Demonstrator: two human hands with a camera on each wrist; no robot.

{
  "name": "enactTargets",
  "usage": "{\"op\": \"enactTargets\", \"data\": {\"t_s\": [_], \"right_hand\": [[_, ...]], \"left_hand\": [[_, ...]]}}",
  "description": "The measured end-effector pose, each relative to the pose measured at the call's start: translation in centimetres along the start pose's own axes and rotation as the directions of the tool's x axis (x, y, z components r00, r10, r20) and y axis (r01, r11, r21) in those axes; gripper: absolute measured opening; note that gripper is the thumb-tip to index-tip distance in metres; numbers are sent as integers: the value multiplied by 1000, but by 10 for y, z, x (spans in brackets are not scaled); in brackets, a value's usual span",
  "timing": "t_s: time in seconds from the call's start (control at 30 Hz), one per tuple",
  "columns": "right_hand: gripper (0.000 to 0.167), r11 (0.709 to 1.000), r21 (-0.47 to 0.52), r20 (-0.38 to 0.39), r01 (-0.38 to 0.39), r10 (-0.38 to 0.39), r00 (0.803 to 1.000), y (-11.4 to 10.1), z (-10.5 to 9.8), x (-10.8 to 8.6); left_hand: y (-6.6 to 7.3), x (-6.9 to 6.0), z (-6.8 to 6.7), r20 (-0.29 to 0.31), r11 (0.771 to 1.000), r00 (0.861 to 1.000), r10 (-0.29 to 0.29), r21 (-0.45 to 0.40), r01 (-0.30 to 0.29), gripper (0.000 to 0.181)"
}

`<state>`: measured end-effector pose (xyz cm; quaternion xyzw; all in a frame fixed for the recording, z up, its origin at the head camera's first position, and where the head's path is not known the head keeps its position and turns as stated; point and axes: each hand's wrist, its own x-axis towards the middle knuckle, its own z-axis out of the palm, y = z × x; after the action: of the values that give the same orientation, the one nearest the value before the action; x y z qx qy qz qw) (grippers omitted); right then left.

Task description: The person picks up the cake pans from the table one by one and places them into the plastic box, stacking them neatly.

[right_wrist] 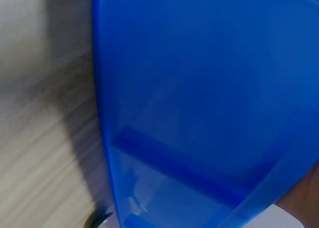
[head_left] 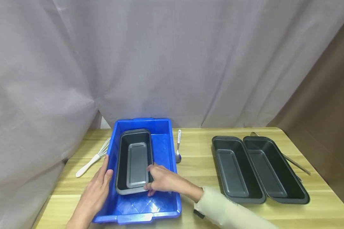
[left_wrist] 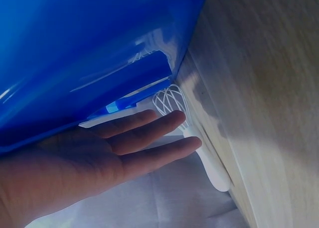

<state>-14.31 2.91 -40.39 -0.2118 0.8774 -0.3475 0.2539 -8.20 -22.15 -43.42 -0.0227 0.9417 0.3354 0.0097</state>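
Observation:
A blue plastic bin point(head_left: 163, 149) stands on the table, with a dark loaf pan point(head_left: 137, 159) lying inside along its left side. My right hand point(head_left: 160, 179) reaches over the bin's right wall and pinches the pan's near right corner. Against the outside of the bin's left wall rests my left hand point(head_left: 96, 190), its fingers straight, as the left wrist view also shows. Beside that hand lies a white whisk point(left_wrist: 192, 133). In the right wrist view the bin's wall hides most of the right hand.
Two more loaf pans point(head_left: 232, 171) lie side by side at the right. A long metal utensil point(head_left: 296, 163) lies partly behind them. Right of the bin is a spoon point(head_left: 178, 149) with a patterned handle. A grey curtain point(head_left: 172, 63) hangs behind the table.

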Motion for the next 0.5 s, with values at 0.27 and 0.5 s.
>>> {"op": "enactTargets", "data": {"t_s": [0.27, 0.5], "right_hand": [[57, 977, -215, 30, -5, 12, 999, -4, -3, -1], [66, 924, -373, -55, 79, -107, 993, -8, -8, -22]], "left_hand": [[0, 1, -1, 10, 1000, 1000, -7, 5, 7, 64], [-1, 1, 0, 5, 1000, 1000, -2, 6, 2, 64]]}}
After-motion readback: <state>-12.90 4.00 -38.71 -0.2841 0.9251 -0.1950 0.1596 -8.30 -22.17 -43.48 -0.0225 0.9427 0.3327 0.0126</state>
